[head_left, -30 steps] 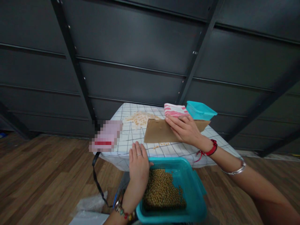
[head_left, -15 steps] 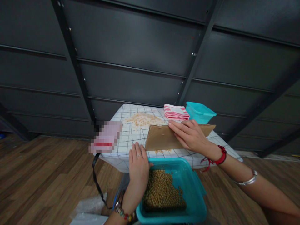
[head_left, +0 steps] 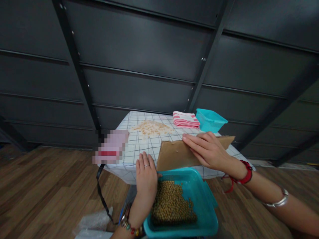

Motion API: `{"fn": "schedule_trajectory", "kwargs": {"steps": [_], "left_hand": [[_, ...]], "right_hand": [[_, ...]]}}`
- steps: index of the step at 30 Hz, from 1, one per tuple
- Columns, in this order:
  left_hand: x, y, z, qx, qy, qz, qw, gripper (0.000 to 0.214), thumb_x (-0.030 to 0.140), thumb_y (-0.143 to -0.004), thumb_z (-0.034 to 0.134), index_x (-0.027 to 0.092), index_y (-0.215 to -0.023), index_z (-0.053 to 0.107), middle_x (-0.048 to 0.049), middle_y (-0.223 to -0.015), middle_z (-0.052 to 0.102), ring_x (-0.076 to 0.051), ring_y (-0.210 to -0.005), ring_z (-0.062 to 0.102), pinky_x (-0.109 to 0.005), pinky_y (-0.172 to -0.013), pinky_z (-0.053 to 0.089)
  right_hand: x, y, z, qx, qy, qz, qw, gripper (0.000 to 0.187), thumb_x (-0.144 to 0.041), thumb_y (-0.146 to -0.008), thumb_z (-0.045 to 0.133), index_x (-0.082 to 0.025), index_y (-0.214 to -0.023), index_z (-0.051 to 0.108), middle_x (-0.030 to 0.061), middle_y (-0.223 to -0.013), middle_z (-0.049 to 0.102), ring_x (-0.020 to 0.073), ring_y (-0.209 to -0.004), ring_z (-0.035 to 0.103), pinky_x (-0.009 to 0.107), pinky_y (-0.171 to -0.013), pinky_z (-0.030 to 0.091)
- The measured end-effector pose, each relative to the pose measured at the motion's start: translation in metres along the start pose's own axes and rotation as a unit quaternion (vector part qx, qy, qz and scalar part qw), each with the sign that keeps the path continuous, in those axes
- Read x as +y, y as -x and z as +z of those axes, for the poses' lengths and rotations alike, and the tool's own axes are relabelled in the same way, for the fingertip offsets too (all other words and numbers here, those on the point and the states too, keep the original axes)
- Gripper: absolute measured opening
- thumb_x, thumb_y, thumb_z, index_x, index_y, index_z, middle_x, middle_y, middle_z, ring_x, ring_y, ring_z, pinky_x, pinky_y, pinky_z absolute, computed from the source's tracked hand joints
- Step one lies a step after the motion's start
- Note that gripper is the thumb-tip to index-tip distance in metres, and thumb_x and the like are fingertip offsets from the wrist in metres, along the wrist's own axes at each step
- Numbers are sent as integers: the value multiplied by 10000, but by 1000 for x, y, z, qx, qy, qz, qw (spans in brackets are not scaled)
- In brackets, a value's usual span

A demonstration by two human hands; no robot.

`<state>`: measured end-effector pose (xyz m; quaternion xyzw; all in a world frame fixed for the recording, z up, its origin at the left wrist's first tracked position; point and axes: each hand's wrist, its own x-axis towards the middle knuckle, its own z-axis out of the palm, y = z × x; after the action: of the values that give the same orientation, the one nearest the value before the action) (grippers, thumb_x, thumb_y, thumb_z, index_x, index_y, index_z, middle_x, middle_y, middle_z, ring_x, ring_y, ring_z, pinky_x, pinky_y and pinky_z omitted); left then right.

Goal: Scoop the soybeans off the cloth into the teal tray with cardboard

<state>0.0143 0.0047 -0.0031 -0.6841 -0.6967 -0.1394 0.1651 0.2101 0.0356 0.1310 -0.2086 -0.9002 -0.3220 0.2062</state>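
Note:
My right hand point(head_left: 208, 149) grips a flat brown piece of cardboard point(head_left: 174, 155), fingers laid over its top edge, its lower edge at the near edge of the table point(head_left: 139, 146). My left hand point(head_left: 146, 176) lies with fingers together on the left rim of a teal tub point(head_left: 206, 219) held below the table edge. The tub holds a heap of tan beans point(head_left: 170, 205). A scattered patch of pale beans point(head_left: 152, 127) lies further back on the checked cloth.
A folded red and white striped cloth point(head_left: 186, 119) and a small teal tub point(head_left: 210, 120) sit at the table's far right. A blurred pink item point(head_left: 112, 146) with a black strap point(head_left: 101, 189) hangs off the left edge. Dark panelled wall behind, wooden floor around.
My right hand has dragged the cardboard towards me across the cloth to the table's near edge above the tub. The few loose beans in front of it are gone from view. Left hand unmoved.

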Motion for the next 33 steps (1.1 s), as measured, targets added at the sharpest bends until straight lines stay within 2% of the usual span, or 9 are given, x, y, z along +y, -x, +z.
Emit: {"fn": "schedule_trajectory", "kwargs": {"steps": [7,13,20,23,26,29,33], "left_hand": [[0,0,2,5,9,4,1000,516,203,-719,512,21,-1201,482,-260,-1290,451,-334,-1201,429,-478,-958,387],[1,-1,-3,-10,21,-6,1000,560,222,-677,612,13,-1183,499,-263,-1276,464,-340,-1192,436,-463,-975,386],[0,-1,-3,-1,15,-1,1000,589,280,-657,653,25,-1170,517,-251,-1255,491,-340,-1173,457,-456,-957,411],[-1,-1,-3,0,22,-6,1000,598,301,-653,656,31,-1168,520,-241,-1259,491,-336,-1176,454,-453,-961,409],[-1,-1,-3,-1,17,-5,1000,582,306,-678,627,43,-1183,510,-234,-1270,483,-320,-1184,452,-448,-961,410],[-1,0,0,1,10,-4,1000,573,312,-692,604,45,-1189,506,-230,-1277,478,-314,-1188,449,-446,-962,408],[-1,0,5,6,8,-3,1000,564,320,-702,582,54,-1193,504,-223,-1289,471,-312,-1196,441,-452,-969,396]], "right_hand": [[10,-1,2,19,53,17,998,717,-135,-833,438,-216,-1416,29,24,-1204,574,195,-826,451,336,-685,338],[30,-5,30,48,105,52,992,742,-129,-824,435,-246,-1415,2,14,-1178,588,209,-828,456,356,-695,327],[19,5,49,56,113,53,991,746,-71,-803,412,-226,-1416,16,32,-1126,611,204,-845,462,341,-689,316],[12,9,49,75,103,45,991,681,-72,-815,419,-185,-1409,107,49,-1037,640,192,-821,464,330,-688,312],[5,12,45,83,83,52,992,557,-62,-830,399,-166,-1360,263,52,-942,650,178,-800,481,324,-691,314],[-5,15,40,85,50,49,994,458,-23,-825,361,-154,-1262,405,48,-876,647,164,-790,499,322,-695,325],[-19,17,39,92,6,40,995,354,-7,-820,361,-137,-1110,516,58,-859,645,158,-810,507,322,-722,344]]}}
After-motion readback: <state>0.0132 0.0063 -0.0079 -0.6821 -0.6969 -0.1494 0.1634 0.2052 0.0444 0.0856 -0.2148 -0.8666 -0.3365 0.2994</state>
